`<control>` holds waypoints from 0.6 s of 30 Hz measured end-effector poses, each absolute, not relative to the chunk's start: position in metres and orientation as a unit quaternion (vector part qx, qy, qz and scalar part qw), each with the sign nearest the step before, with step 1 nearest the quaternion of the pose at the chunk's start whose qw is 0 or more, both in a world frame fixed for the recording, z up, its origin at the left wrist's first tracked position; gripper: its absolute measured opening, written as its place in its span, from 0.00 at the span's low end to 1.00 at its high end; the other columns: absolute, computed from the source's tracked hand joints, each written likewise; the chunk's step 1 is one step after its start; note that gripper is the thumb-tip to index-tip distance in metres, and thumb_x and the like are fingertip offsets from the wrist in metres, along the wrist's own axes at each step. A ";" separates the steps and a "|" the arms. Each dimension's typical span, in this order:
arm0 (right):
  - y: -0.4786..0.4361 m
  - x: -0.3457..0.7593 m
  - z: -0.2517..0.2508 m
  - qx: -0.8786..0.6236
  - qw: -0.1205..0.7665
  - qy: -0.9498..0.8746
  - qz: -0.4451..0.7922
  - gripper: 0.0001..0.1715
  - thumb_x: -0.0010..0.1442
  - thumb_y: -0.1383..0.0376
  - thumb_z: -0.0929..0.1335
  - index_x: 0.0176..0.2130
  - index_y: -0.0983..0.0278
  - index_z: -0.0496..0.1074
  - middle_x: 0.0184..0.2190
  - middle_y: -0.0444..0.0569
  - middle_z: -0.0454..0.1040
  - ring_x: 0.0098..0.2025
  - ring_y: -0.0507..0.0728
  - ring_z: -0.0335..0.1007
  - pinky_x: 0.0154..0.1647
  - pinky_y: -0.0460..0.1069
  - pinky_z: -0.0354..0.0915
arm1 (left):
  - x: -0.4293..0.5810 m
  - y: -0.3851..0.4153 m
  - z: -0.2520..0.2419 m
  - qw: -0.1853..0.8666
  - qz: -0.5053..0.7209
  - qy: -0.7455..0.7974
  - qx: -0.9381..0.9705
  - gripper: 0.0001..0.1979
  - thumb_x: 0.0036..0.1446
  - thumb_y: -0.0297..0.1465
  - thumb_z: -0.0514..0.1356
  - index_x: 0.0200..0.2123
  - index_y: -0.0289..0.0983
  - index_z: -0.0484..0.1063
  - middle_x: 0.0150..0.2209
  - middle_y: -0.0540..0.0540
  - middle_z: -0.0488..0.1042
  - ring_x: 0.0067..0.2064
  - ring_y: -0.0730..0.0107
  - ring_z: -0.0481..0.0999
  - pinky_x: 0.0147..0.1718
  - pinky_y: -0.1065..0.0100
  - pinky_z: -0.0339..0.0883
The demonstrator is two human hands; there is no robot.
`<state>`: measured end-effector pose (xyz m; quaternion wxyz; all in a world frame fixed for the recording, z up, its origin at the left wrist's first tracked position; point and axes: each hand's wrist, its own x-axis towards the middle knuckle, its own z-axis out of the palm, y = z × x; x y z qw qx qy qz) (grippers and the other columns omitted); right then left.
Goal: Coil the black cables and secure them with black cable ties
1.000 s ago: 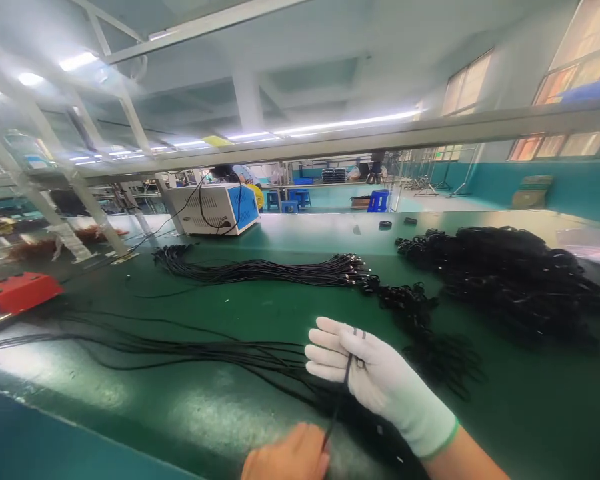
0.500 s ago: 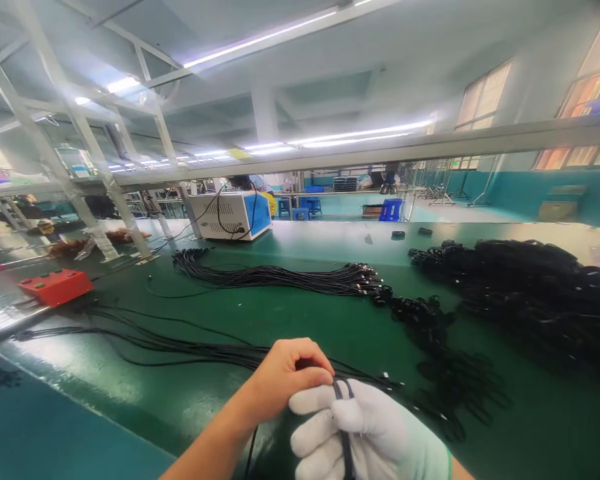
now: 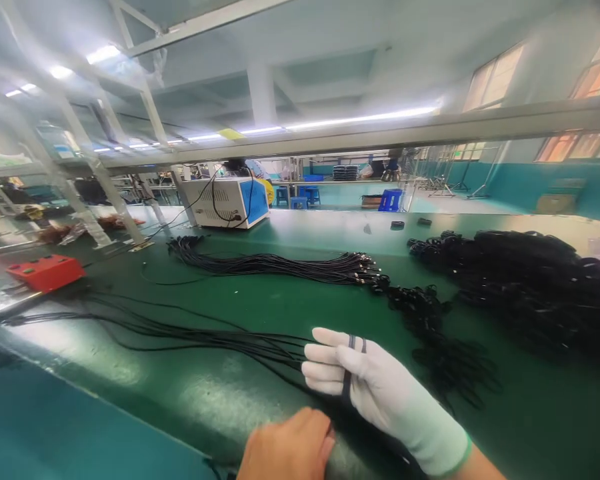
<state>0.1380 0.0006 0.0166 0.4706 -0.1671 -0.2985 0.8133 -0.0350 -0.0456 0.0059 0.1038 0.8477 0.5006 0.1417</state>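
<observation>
My right hand (image 3: 360, 373), in a white glove with a pale green cuff, is right of the middle. A dark cable loop (image 3: 351, 342) wraps around its index finger, and the thumb presses the strand against the palm. My bare left hand (image 3: 290, 447) is lower down, near the table's front edge. Its fingers are curled closed and slightly blurred, and what they hold is hidden. Behind the gloved fingers, a bunch of long black cables (image 3: 195, 337) stretches left across the green table (image 3: 275, 300).
Farther back lies a bundle of black cables (image 3: 280, 265) with metal ends. Coiled black cables (image 3: 530, 293) are heaped at the right. A red control box (image 3: 47, 272) sits at the left, and a white and blue machine (image 3: 230, 202) stands behind. A metal rail (image 3: 330, 147) crosses above.
My left hand has moved away from the right hand, down toward the front edge. My right hand has risen slightly, its fingers straighter, with the loop still around the index finger.
</observation>
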 end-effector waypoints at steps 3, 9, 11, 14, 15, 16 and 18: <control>-0.007 0.133 0.011 -0.154 0.388 -0.344 0.841 0.19 0.55 0.65 0.70 0.44 0.72 0.66 0.37 0.56 0.70 0.38 0.56 0.68 0.43 0.54 0.58 | -0.037 -0.029 0.048 0.057 0.165 0.449 0.876 0.06 0.56 0.28 0.56 0.30 0.40 0.72 0.29 0.50 0.74 0.28 0.71 0.71 0.26 0.73 0.57; -0.017 0.122 0.007 -0.025 0.241 -0.252 0.937 0.21 0.46 0.66 0.75 0.31 0.67 0.59 0.24 0.41 0.55 0.26 0.47 0.54 0.28 0.44 0.49 | -0.043 0.011 0.069 0.294 0.230 0.416 0.829 0.02 0.48 0.29 0.64 0.29 0.38 0.77 0.28 0.52 0.72 0.29 0.75 0.69 0.28 0.76 0.60; -0.018 0.118 0.008 0.007 0.225 -0.213 0.951 0.25 0.43 0.69 0.75 0.28 0.64 0.54 0.23 0.38 0.48 0.24 0.46 0.48 0.26 0.43 0.43 | -0.040 0.016 0.055 0.410 0.264 0.410 0.771 0.05 0.48 0.31 0.63 0.28 0.35 0.77 0.27 0.50 0.73 0.30 0.73 0.69 0.29 0.75 0.61; -0.016 0.115 0.011 0.011 0.266 -0.215 0.940 0.27 0.42 0.67 0.76 0.28 0.64 0.54 0.23 0.38 0.45 0.24 0.46 0.45 0.28 0.45 0.42 | -0.033 0.012 0.026 0.542 0.306 0.422 0.659 0.11 0.52 0.35 0.58 0.29 0.33 0.75 0.26 0.49 0.73 0.28 0.73 0.69 0.28 0.73 0.62; -0.015 0.116 0.012 0.006 0.299 -0.221 0.928 0.26 0.42 0.65 0.76 0.28 0.64 0.55 0.23 0.38 0.45 0.24 0.47 0.45 0.28 0.45 0.43 | -0.032 0.008 0.015 0.567 0.308 0.428 0.633 0.13 0.53 0.37 0.56 0.28 0.34 0.74 0.23 0.49 0.71 0.25 0.74 0.67 0.25 0.73 0.60; -0.013 0.117 0.014 -0.003 0.338 -0.227 0.913 0.25 0.43 0.63 0.76 0.29 0.64 0.57 0.23 0.38 0.45 0.25 0.47 0.44 0.29 0.46 0.45 | -0.032 0.003 0.005 0.583 0.299 0.433 0.619 0.14 0.54 0.39 0.54 0.27 0.35 0.73 0.21 0.51 0.69 0.22 0.75 0.65 0.22 0.73 0.58; -0.008 0.121 0.017 -0.029 0.415 -0.238 0.878 0.20 0.46 0.63 0.75 0.30 0.65 0.60 0.23 0.38 0.47 0.25 0.47 0.45 0.29 0.47 0.47 | -0.037 -0.008 -0.012 0.585 0.265 0.449 0.621 0.15 0.55 0.40 0.52 0.28 0.36 0.71 0.18 0.53 0.65 0.18 0.76 0.61 0.18 0.74 0.54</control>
